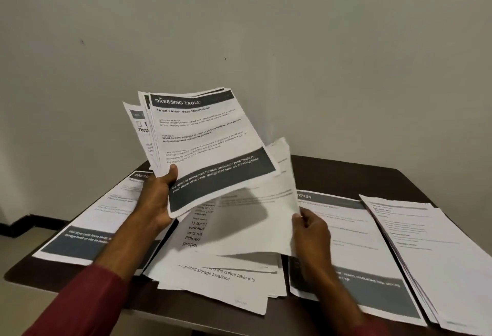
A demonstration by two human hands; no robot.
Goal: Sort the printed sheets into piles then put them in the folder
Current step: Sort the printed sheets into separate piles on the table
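Paper — the left hand (pixel 157 197) grips a fanned sheaf (pixel 202 133), the right hand (pixel 311 232) pinches one limp, curling sheet (pixel 261 218).

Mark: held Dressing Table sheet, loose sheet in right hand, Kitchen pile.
Dressing Table sheet (pixel 202 133), head view, middle of the printed page.
loose sheet (pixel 255 218), head view, middle of the page.
Kitchen pile (pixel 359 253), head view, top sheet's white body.

Worktop (pixel 346 173): dark brown, far right corner rounded. Carries four lots of printed sheets.
- Left edge: DRESSING pile (pixel 87 229), dark band at its foot.
- Near edge, middle: loose heap (pixel 218 282), untidily fanned.
- Right of middle: KITCHEN pile (pixel 359 256).
- Right edge: plain text pile (pixel 439 256), just beside it.
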